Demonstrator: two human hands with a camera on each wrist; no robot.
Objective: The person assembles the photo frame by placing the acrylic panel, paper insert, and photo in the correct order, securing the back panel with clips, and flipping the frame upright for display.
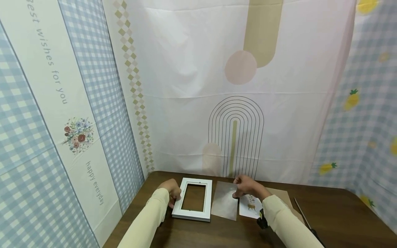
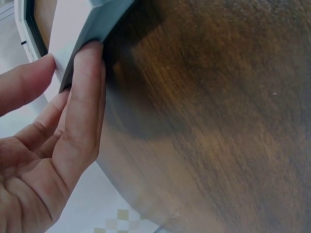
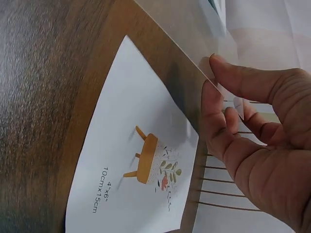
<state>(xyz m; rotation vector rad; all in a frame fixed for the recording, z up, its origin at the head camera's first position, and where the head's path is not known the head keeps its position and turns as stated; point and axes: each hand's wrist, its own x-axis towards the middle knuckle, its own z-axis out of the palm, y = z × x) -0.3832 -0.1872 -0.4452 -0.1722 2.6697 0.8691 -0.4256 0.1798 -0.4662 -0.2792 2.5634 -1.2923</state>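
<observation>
A white picture frame (image 1: 208, 199) with an open middle lies on the brown table. My left hand (image 1: 171, 191) grips its left side; in the left wrist view the thumb is on the face and the fingers (image 2: 85, 92) are along the outer edge. My right hand (image 1: 248, 187) pinches the edge of a clear sheet (image 1: 224, 201) between thumb and fingers. That sheet is tilted up from the table in the right wrist view. Under the right hand lies a white paper insert (image 3: 131, 116), printed with a stool, flowers and "4"x6" 10cmx15cm".
A brown board (image 1: 280, 196) lies behind the right forearm. Further right is a thin dark stick-like tool (image 1: 302, 213), partly hidden by the sleeve. Patterned cloths (image 1: 186, 86) hang behind and beside the table (image 1: 335, 213).
</observation>
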